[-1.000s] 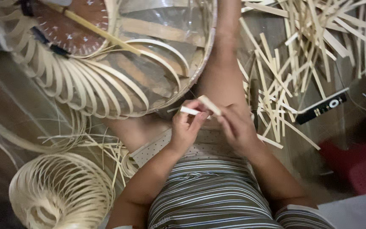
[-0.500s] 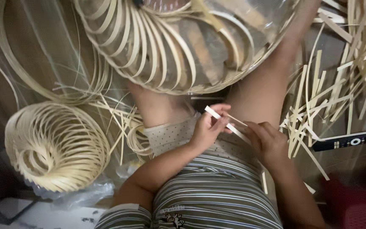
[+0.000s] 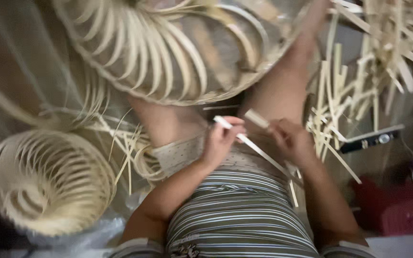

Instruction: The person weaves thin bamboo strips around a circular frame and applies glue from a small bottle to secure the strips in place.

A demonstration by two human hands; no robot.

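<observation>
While curled, left hand (image 3: 222, 141) pinches bamboo strip (image 3: 259, 152) | right hand (image 3: 290, 141) alongside

- A large round woven frame (image 3: 178, 52) of pale curved slats fills the top of the view, lying over the knees.
- A smaller coil of bent slats (image 3: 48, 181) sits on the floor at the lower left.
- Thin loose strands (image 3: 120, 143) lie tangled between the two.
- A heap of cut flat sticks (image 3: 374, 62) spreads over the floor at the upper right.
- A slim black bar-shaped tool (image 3: 371, 141) lies just below that heap.
- Something red (image 3: 397, 205), blurred, sits at the lower right.
- Crumpled clear plastic (image 3: 92, 234) lies by the small coil.
</observation>
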